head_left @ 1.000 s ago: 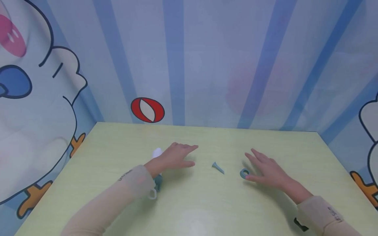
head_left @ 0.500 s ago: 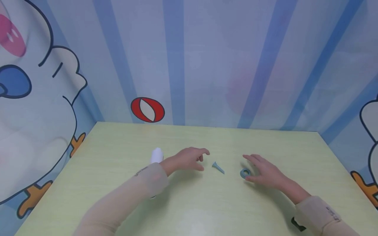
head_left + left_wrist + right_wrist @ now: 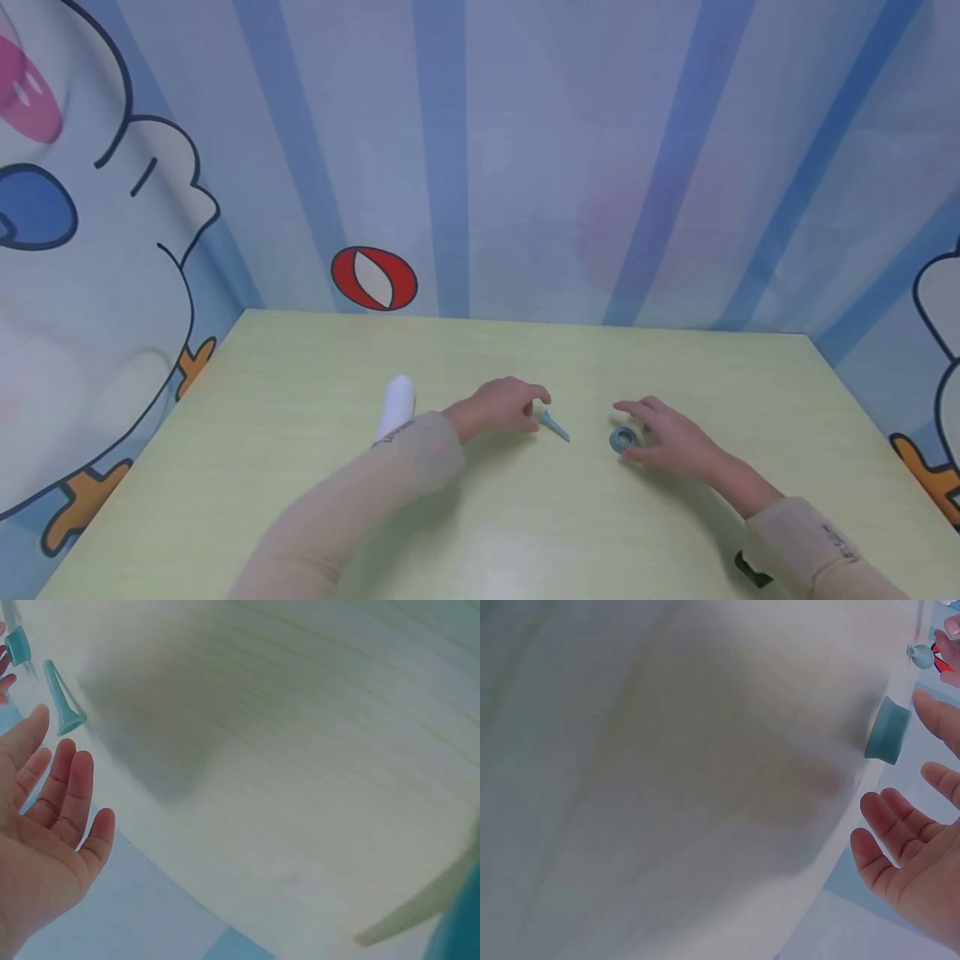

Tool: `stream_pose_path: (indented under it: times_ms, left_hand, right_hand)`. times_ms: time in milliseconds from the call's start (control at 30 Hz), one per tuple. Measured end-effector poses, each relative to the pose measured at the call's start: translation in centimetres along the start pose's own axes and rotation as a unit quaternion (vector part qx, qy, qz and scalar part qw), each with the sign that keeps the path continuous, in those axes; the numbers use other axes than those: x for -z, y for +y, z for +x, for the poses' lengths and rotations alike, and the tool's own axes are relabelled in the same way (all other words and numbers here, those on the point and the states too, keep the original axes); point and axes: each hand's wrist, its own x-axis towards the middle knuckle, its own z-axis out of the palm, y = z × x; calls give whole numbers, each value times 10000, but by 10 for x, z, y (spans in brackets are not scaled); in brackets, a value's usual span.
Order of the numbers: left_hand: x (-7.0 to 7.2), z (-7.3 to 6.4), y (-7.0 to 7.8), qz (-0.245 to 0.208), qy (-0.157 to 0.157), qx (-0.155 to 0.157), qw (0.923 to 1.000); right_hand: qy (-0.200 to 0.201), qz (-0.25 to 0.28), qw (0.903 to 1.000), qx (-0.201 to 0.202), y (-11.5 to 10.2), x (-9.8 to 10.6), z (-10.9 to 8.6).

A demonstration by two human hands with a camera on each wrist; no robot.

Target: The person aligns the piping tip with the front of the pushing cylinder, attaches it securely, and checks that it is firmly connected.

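A small teal funnel-shaped piece point(image 3: 555, 426) with a flared end and a narrow stem lies on the table. My left hand point(image 3: 501, 406) hovers just left of it, fingers slightly bent, index fingertip right by the flared end. In the left wrist view a gap shows between the fingers and the funnel-shaped piece point(image 3: 61, 701). To the right lies a thick teal ring point(image 3: 615, 441), concave-sided in the right wrist view. My right hand point(image 3: 678, 443) reaches around it, thumb at its near side and fingers beyond it, nothing gripped.
A white rounded cylinder point(image 3: 397, 407) lies left of centre, partly covered by my left sleeve point(image 3: 405, 467). A blurred teal shape point(image 3: 459, 922) fills the left wrist view's lower right corner. The pale table point(image 3: 525, 533) ends at a striped blue backdrop point(image 3: 525, 167).
My left hand has moved right, up to the funnel-shaped piece, and its fingers have bent more. My right hand's fingers have come slightly closer around the ring. Both pieces lie where they were.
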Motion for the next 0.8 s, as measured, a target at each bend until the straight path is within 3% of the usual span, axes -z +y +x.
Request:
stream_pose_path:
  times_ms: [433,800]
  left_hand:
    - [-16,17,5,351,415,64,9985]
    - [-21,19,6,321,690,-17,9971]
  right_hand:
    - [-33,-124,9999,74,-4,0,1]
    - [-261,-190,9995,47,-6,1,5]
